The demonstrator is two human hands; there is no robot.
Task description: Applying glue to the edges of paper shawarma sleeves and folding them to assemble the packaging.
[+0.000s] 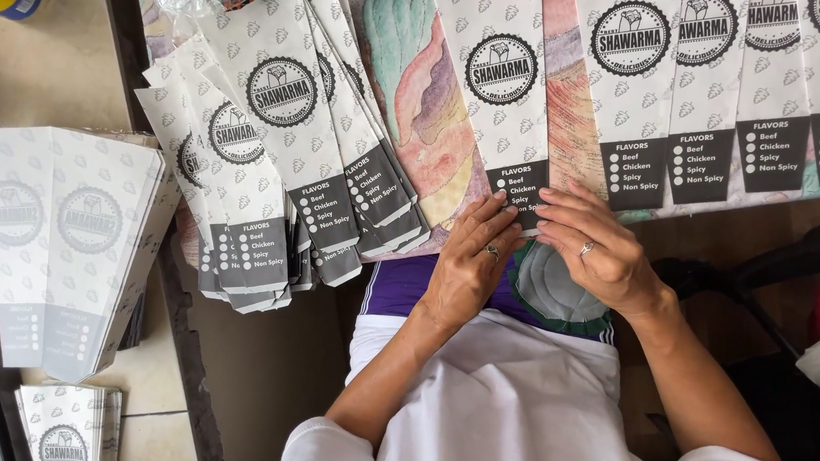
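The paper sleeve (508, 95) under both hands looked matt and smooth with a darker printed band, as did the fanned stack of paper sleeves (264, 157), while the patterned tablecloth (417, 100) beneath seemed soft woven cloth and the rings (492, 252) gleamed like metal.

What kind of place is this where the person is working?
Probably a small home workshop for making food packaging. Printed paper sleeves lie fanned across a patterned tablecloth, flat unfolded sheets wait alongside, and both hands press one sleeve.
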